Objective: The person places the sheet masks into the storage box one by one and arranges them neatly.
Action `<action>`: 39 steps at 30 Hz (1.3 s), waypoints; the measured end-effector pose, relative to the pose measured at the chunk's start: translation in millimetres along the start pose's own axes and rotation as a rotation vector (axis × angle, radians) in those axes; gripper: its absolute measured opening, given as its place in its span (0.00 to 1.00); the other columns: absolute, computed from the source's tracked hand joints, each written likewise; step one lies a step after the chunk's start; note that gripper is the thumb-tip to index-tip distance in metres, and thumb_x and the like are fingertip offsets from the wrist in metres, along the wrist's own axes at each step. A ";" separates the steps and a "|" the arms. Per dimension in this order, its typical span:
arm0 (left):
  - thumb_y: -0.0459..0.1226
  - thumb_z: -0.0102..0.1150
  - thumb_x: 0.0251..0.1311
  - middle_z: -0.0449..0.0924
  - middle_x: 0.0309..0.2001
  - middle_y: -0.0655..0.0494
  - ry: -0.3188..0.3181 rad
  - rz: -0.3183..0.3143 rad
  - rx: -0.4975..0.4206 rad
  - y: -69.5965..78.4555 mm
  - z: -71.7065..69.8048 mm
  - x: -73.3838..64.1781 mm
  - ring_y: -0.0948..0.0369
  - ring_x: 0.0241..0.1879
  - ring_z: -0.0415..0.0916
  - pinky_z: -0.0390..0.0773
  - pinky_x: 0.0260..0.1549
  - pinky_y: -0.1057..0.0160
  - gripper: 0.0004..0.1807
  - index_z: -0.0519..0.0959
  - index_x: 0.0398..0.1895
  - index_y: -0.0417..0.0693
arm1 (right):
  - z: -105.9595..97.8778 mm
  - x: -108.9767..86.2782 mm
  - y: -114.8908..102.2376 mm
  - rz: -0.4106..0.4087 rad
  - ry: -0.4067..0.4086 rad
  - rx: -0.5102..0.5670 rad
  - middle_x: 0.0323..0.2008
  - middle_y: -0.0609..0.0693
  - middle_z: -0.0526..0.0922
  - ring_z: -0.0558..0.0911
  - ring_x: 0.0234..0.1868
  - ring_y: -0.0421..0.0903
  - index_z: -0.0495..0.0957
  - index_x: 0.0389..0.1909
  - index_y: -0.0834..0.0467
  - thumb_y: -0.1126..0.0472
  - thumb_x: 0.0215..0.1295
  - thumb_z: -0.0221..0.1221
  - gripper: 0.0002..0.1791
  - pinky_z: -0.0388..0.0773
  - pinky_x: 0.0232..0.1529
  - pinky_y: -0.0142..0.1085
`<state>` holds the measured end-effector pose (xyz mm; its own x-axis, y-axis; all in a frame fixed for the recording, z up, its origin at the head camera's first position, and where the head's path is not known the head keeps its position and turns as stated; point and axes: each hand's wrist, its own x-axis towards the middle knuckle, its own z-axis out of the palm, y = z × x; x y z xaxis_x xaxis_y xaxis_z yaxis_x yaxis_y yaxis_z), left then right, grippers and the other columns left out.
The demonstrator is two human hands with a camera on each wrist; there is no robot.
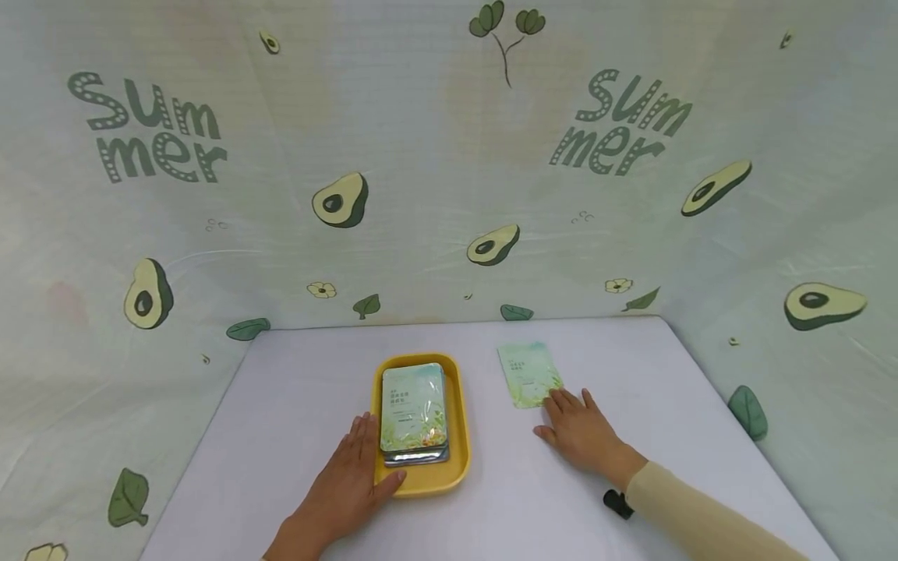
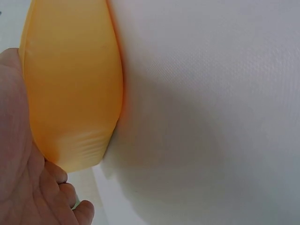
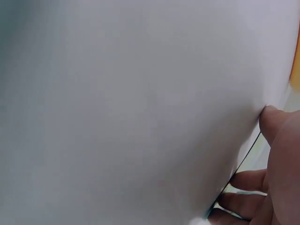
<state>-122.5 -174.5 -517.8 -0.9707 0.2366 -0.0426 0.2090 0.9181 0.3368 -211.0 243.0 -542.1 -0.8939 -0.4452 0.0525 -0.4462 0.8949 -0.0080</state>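
Note:
A yellow tray (image 1: 433,477) sits left of centre on the table, with a small stack of flat, pale green printed packets (image 1: 414,405) inside. Along its left side lies my left hand (image 1: 347,483), fingers straight against the wall and thumb over the near rim. The left wrist view has the tray's outer wall (image 2: 75,84) up close beside that palm. To the right, one matching packet (image 1: 525,370) lies flat on the table. My right hand (image 1: 585,436) rests its fingertips on that packet's near right corner, the thumb on the tabletop.
White cloth covers the table (image 1: 302,405). Behind and at both sides hangs a pale curtain (image 1: 421,132) printed with avocados, leaves and lettering. A black wrist strap piece (image 1: 617,504) shows under the right sleeve (image 1: 691,506).

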 end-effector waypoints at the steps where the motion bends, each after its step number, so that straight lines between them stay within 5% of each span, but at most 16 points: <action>1: 0.65 0.51 0.73 0.47 0.84 0.34 0.003 0.001 0.001 -0.3 -0.1 -0.3 0.42 0.85 0.44 0.57 0.79 0.40 0.55 0.48 0.84 0.33 | -0.2 -4.7 -4.3 -0.002 0.009 -0.003 0.69 0.67 0.76 0.74 0.72 0.66 0.74 0.67 0.67 0.41 0.78 0.58 0.34 0.64 0.70 0.72; 15: 0.66 0.51 0.73 0.46 0.84 0.33 -0.004 0.023 0.039 -2.2 -3.7 -3.1 0.40 0.84 0.43 0.58 0.79 0.39 0.56 0.49 0.83 0.31 | -8.1 -53.2 -47.0 -0.030 0.075 0.007 0.58 0.63 0.84 0.83 0.62 0.62 0.80 0.59 0.66 0.40 0.71 0.65 0.33 0.77 0.64 0.64; 24: 0.67 0.49 0.73 0.46 0.84 0.32 -0.006 0.021 0.036 -8.9 -3.6 -1.4 0.39 0.84 0.43 0.57 0.79 0.39 0.57 0.46 0.84 0.30 | -30.7 0.8 2.5 0.111 0.082 0.140 0.58 0.65 0.80 0.79 0.57 0.61 0.70 0.72 0.69 0.39 0.66 0.70 0.47 0.80 0.59 0.56; 30: 0.65 0.51 0.74 0.44 0.85 0.35 -0.027 -0.014 0.027 -5.4 -3.9 3.0 0.41 0.85 0.42 0.55 0.80 0.40 0.56 0.44 0.85 0.33 | -21.4 31.9 30.0 0.112 -0.043 0.172 0.60 0.64 0.74 0.73 0.56 0.59 0.65 0.77 0.64 0.28 0.57 0.71 0.59 0.75 0.60 0.58; 39: 0.65 0.52 0.73 0.43 0.85 0.37 -0.042 -0.029 0.035 1.0 -1.8 4.7 0.43 0.85 0.41 0.56 0.80 0.41 0.57 0.42 0.85 0.35 | -16.0 48.4 39.8 0.089 -0.149 0.178 0.63 0.63 0.72 0.72 0.56 0.56 0.66 0.78 0.61 0.20 0.49 0.69 0.65 0.75 0.61 0.56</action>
<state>-127.1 -173.0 -516.0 -0.9707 0.2221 -0.0915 0.1855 0.9352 0.3015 -271.3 257.6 -524.0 -0.9206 -0.3762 -0.1045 -0.3541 0.9173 -0.1822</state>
